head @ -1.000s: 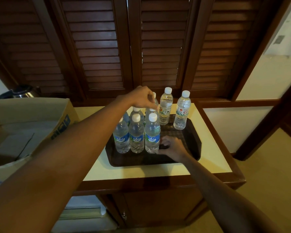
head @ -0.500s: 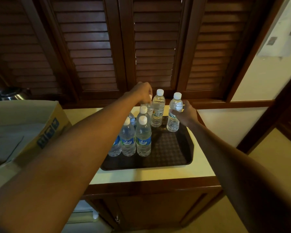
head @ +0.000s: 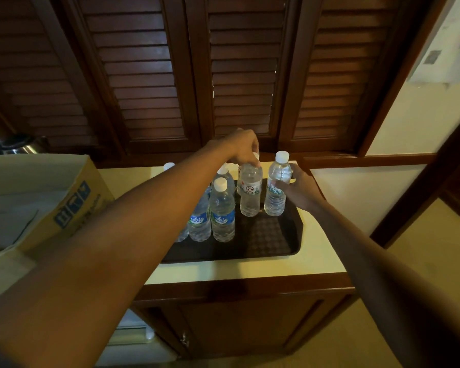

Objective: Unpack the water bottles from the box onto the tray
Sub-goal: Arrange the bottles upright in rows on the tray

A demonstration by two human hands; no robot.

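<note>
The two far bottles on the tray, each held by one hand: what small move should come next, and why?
Probably slide the rightmost bottle, held by the right hand, leftward against the bottle that the left hand grips at the cap; a gap separates them, while the blue-labelled bottles stand packed together.

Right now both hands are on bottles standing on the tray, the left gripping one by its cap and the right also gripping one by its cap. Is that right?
Not quite. In the head view the left hand grips a bottle at its cap, but the right hand wraps the body of the rightmost bottle, whose cap is bare. Both stand on the tray.
</note>
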